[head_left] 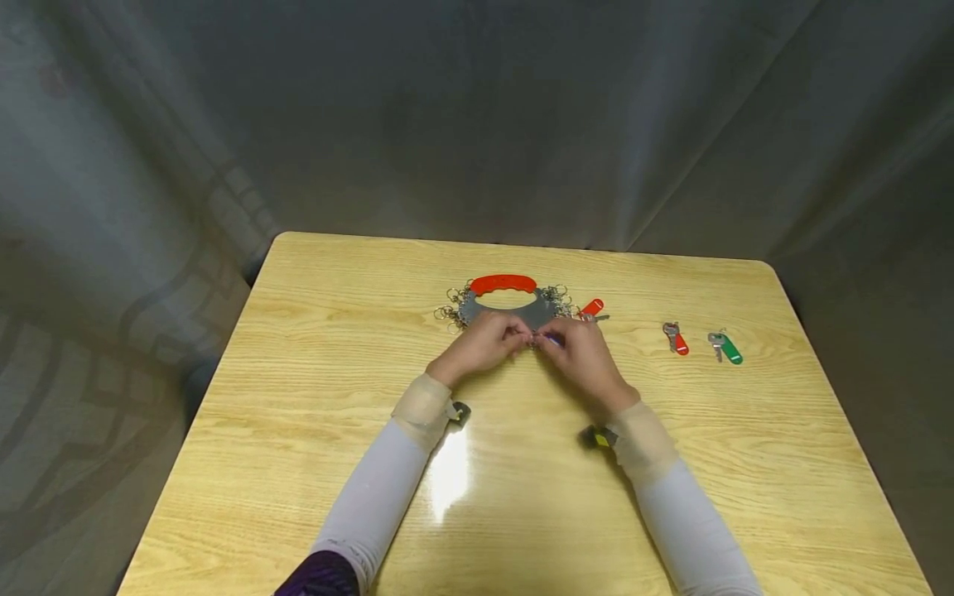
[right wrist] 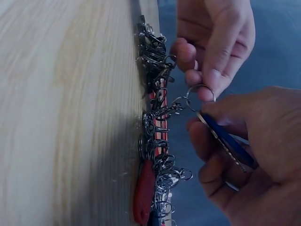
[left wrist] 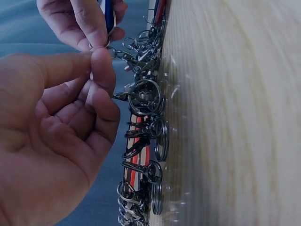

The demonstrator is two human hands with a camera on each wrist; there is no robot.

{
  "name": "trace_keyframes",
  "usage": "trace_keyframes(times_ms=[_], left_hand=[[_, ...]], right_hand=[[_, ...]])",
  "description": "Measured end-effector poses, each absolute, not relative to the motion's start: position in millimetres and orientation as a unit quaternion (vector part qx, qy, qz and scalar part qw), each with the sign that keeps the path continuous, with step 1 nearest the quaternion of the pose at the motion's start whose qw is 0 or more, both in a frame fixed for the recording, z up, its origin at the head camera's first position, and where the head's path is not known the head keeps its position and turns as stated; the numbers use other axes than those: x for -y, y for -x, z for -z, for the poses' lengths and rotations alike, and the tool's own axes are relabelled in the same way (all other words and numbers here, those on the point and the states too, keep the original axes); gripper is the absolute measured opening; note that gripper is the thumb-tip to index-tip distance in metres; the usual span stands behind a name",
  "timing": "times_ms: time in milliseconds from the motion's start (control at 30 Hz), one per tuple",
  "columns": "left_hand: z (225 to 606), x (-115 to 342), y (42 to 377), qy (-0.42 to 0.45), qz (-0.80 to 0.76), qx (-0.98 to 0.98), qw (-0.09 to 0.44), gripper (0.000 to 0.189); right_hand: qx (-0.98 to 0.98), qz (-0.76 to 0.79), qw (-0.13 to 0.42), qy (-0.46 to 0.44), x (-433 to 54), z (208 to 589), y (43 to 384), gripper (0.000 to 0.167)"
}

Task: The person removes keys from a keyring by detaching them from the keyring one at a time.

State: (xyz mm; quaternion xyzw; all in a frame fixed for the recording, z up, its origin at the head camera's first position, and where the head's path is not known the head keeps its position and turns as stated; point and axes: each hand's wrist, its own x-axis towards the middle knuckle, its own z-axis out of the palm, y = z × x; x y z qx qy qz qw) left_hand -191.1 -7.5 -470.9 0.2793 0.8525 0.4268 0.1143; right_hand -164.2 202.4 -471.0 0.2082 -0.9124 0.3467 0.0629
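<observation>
A grey metal key-ring holder (head_left: 480,313) with a red grip (head_left: 503,284) lies on the table, its edges lined with clips and split rings (left wrist: 146,96). At its near edge, my left hand (head_left: 488,341) pinches a split ring (right wrist: 188,97) between thumb and fingertips. My right hand (head_left: 585,356) holds a key (right wrist: 218,139) and its blue tag (right wrist: 230,143) right against that ring. The ring links to a clip on the holder. Whether the key is threaded on the ring is hidden by the fingers.
A red tag (head_left: 592,307) with a key lies by the holder's right side; I cannot tell if it is attached. Farther right on the wooden table (head_left: 298,397) are a key with a red tag (head_left: 681,344) and one with a green tag (head_left: 731,349). A grey curtain (head_left: 477,124) hangs behind.
</observation>
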Motion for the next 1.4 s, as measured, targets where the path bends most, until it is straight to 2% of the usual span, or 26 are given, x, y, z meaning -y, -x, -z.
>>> trace_keyframes(times_ms=[233, 500, 700, 867, 967, 1200, 1400], left_hand=[[473, 10, 192, -0.270, -0.468, -0.830, 0.140, 0.016], [474, 11, 194, -0.275, -0.474, -0.821, 0.161, 0.016], [472, 11, 193, -0.300, -0.452, -0.827, 0.148, 0.017], [469, 8, 192, -0.318, -0.418, -0.843, 0.118, 0.015], [468, 7, 191, -0.322, -0.397, -0.854, 0.098, 0.013], [469, 5, 189, -0.321, -0.371, -0.870, 0.057, 0.014], [470, 4, 187, -0.319, -0.361, -0.875, 0.047, 0.013]], right_hand=[[0.904, -0.360, 0.085, -0.214, -203, 473, 164, 0.008], [0.901, -0.377, 0.067, -0.205, -204, 473, 165, 0.008], [0.903, -0.378, 0.060, -0.195, -204, 472, 165, 0.009], [0.905, -0.378, 0.051, -0.187, -203, 469, 166, 0.010], [0.904, -0.394, 0.027, -0.163, -202, 465, 165, 0.009], [0.830, -0.548, -0.096, -0.044, -202, 457, 162, 0.011], [0.815, -0.568, -0.111, -0.028, -202, 462, 165, 0.013]])
